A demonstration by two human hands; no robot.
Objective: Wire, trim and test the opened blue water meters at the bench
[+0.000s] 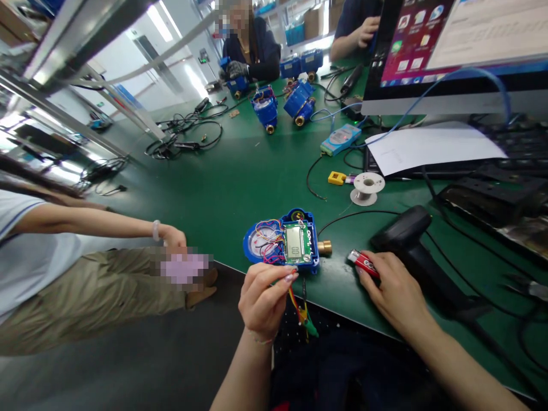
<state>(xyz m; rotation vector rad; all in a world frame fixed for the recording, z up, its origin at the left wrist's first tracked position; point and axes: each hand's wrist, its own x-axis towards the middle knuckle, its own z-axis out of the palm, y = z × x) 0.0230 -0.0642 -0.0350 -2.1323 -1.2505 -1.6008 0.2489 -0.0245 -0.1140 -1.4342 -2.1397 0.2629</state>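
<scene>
A blue water meter (280,242) lies with its housing uncovered near the table's front edge. Its small LCD screen (294,242), green circuit board and thin coloured wires show, and a brass threaded fitting (325,247) sticks out to the right. My left hand (264,297) is pinched at the meter's near side, on thin coloured wires (293,297) that hang past the edge to a green clip (311,328). Exactly how the fingertips hold them is partly hidden. My right hand (394,285) rests on the table right of the fitting, closed around a red lighter (363,264) with its metal end pointing left.
Right of my right hand lie a black barcode scanner (411,240) and pliers (528,287). Farther back are a solder spool (367,188), a light-blue adapter box (341,140), paper (428,145), a monitor (462,51) and more blue meters (264,107). A person (85,251) stands left; others sit opposite.
</scene>
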